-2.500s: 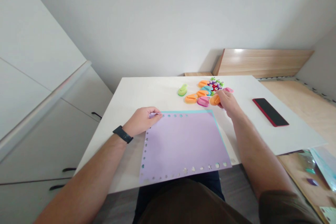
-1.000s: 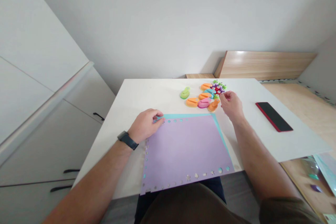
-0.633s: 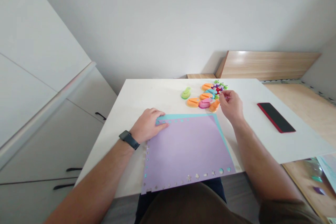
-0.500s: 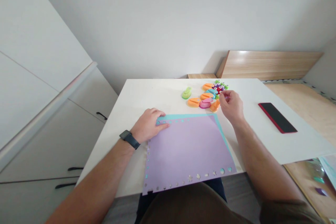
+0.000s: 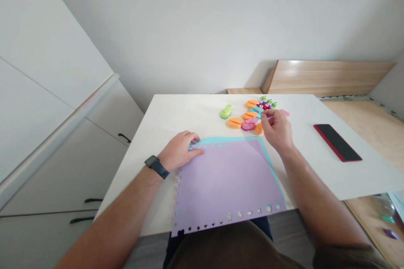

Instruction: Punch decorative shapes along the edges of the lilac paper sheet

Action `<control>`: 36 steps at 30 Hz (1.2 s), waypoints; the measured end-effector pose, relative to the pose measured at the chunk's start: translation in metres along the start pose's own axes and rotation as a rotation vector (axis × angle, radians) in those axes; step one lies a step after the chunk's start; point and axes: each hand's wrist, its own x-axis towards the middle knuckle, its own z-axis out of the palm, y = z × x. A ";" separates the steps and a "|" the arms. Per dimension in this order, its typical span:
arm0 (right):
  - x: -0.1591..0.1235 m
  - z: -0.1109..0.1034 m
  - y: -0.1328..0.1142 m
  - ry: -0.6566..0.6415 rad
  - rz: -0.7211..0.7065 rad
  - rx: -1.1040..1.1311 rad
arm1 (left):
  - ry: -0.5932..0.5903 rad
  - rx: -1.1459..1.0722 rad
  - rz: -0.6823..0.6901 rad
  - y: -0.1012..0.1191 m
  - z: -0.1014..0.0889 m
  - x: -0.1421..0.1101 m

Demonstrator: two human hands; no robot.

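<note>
A lilac sheet of paper (image 5: 230, 176), with small shapes punched along several edges, lies over a light blue sheet (image 5: 235, 139) at the front of the white table (image 5: 315, 168). My left hand (image 5: 179, 149), wearing a dark watch, lies at the upper left corner; its thumb stretches flat over the lilac sheet, apart from the fingers at the blue one. My right hand (image 5: 277, 128) hovers beside the craft punches with thumb and forefinger pinched; anything between them is too small to make out. Nearest to it are an orange punch (image 5: 258, 129), partly covered, and a pink punch (image 5: 249, 124).
Further back are a green punch (image 5: 226, 111), more orange punches (image 5: 235, 123), a blue punch (image 5: 256, 112) and a cluster of small eyed figures (image 5: 267, 103). A black and red flat case (image 5: 337, 143) lies at right. White cabinets (image 5: 63, 134) stand at left.
My right hand has let go of an orange punch and now pinches, shifting slightly left lately. My left hand's thumb has spread from the paper's corner onto the lilac sheet.
</note>
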 end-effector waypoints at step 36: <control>-0.036 0.021 -0.024 -0.677 -0.440 -0.038 | -0.110 -0.072 0.078 0.015 -0.009 -0.004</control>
